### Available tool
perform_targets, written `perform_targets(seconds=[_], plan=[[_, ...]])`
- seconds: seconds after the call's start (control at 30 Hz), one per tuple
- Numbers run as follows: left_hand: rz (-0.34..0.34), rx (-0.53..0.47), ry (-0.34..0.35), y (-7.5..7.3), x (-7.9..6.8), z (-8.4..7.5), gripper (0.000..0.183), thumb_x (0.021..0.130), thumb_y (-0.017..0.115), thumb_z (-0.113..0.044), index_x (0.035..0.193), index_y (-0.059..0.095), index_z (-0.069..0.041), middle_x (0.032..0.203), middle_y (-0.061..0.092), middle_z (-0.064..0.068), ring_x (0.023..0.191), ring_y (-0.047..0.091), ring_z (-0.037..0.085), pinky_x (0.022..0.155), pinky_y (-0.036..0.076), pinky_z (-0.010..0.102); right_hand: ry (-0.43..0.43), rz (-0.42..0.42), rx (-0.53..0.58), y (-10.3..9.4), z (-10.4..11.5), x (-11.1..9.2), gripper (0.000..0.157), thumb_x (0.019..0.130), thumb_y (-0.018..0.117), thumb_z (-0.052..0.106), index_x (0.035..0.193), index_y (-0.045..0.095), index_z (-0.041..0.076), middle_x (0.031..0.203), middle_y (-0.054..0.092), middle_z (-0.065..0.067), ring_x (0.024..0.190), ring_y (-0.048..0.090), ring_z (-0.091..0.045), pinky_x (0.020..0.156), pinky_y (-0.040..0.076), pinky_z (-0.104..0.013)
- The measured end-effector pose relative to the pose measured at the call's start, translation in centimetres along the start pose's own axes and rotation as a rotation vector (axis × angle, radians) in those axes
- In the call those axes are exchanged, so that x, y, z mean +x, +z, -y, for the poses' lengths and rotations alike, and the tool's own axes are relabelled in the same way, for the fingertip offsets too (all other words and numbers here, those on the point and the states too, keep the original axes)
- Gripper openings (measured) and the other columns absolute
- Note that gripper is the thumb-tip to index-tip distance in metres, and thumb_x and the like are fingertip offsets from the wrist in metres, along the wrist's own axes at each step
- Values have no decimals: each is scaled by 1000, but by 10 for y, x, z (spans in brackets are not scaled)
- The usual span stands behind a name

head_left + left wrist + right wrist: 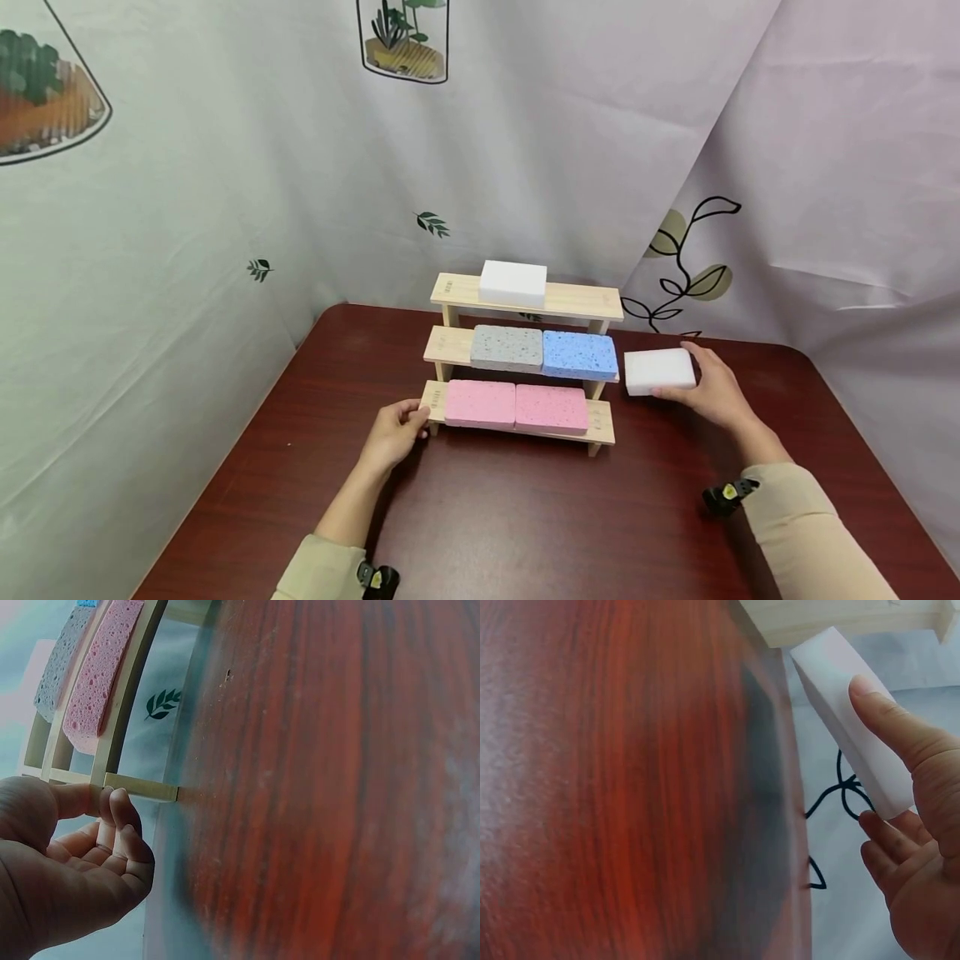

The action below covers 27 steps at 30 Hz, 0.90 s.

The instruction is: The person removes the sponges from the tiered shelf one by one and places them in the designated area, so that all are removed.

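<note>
A three-tier wooden rack (598,297) stands on the dark red table. My left hand (393,435) pinches the left end of its lowest tier between thumb and fingers, as the left wrist view also shows. To the right of the rack, my right hand (716,387) grips a white sponge block (654,371), thumb on one side and fingers on the other. The top tier bears another white sponge block (513,284). On the middle tier a grey sponge (506,348) lies beside a blue sponge (580,355). Two pink sponges (480,404) lie side by side on the bottom tier.
The table (540,517) reaches to a pale fabric backdrop (540,158) printed with plants, close behind the rack. Small black devices are strapped at both wrists, one of them a wrist camera (723,497) by the right sleeve.
</note>
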<state>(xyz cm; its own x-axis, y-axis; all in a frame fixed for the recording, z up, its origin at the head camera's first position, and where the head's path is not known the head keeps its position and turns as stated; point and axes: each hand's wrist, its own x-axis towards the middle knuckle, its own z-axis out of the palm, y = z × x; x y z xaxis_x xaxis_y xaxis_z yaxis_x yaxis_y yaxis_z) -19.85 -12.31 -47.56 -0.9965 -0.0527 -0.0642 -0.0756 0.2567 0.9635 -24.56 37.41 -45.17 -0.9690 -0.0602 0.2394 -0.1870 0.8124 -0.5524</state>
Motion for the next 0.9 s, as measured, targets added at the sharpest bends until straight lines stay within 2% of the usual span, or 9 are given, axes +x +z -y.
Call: perform_targets(seconds=[0.3,0.6,0.9], plan=[[-1,1,-8,0,0,1,24,100,59,-1,116,64,16,86,68,16,68,60,15,63,53,25,8,26,-11,13,-6,-2,106,71,93,37,147,36,-11,141,41,-38,123,42,-52,99,36,-67],[4,1,-7,0,-1,0,24,100,59,-1,116,64,16,87,68,18,67,59,14,62,52,24,52,96,-10,17,-14,-3,110,72,92,40,148,32,-12,145,37,-40,130,39,-54,104,32,-69],[6,-4,0,1,-1,-1,24,100,59,0,116,64,17,86,67,16,69,59,16,63,52,23,102,173,-11,18,-19,-4,112,75,90,42,150,28,-13,147,33,-41,130,37,-55,106,32,-69]])
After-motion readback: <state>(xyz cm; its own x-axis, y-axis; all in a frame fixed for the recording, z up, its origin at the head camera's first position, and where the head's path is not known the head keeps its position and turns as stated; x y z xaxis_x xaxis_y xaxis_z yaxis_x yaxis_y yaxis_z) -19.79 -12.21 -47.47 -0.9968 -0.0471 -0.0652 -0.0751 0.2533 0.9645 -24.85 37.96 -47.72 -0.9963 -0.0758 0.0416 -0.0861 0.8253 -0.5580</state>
